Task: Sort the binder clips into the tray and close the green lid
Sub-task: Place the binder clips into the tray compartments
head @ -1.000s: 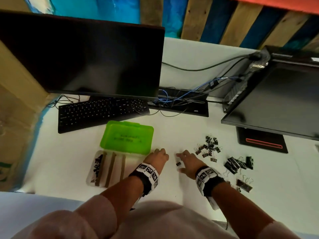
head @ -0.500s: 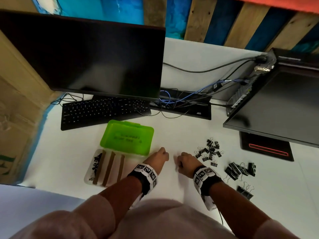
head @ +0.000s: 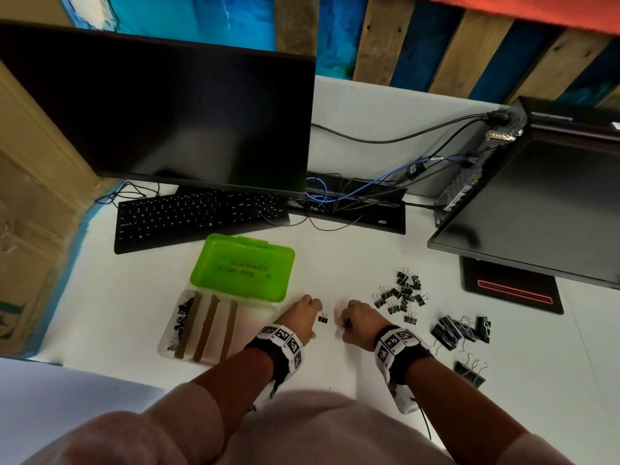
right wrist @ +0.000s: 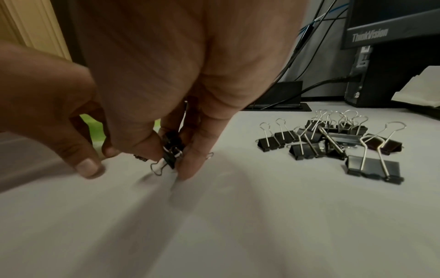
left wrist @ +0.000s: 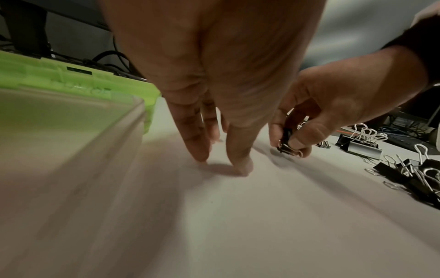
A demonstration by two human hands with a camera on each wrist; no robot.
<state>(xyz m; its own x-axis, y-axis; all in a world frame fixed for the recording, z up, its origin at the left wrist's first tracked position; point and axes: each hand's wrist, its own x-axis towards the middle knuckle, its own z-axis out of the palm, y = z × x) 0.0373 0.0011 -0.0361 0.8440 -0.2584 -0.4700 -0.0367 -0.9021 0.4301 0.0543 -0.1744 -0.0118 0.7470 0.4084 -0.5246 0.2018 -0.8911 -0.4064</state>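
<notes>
The clear tray point(head: 214, 355) lies at front left, with its green lid point(head: 243, 266) hinged open behind it. Several small black clips point(head: 183, 313) sit in its leftmost compartment. My left hand point(left wrist: 221, 158) stands just right of the tray, its straight fingertips point(left wrist: 200, 152) touching the table and holding nothing. One small clip point(head: 323, 318) lies on the table beside that hand. My right hand point(right wrist: 173, 159) pinches small black binder clips point(right wrist: 171, 148) against the table. A pile of small clips point(head: 402, 293) lies to its right.
Larger binder clips point(head: 459, 327) lie further right, and one more point(head: 469, 370) sits nearer the front edge. A keyboard point(head: 198, 216), a monitor point(head: 167, 119) and tangled cables point(head: 335, 203) fill the back. A second monitor point(head: 536, 213) overhangs the right side.
My right hand went from flat and spread to curled, pinching small clips and drawing in toward the left hand. A single clip now shows on the table between the hands.
</notes>
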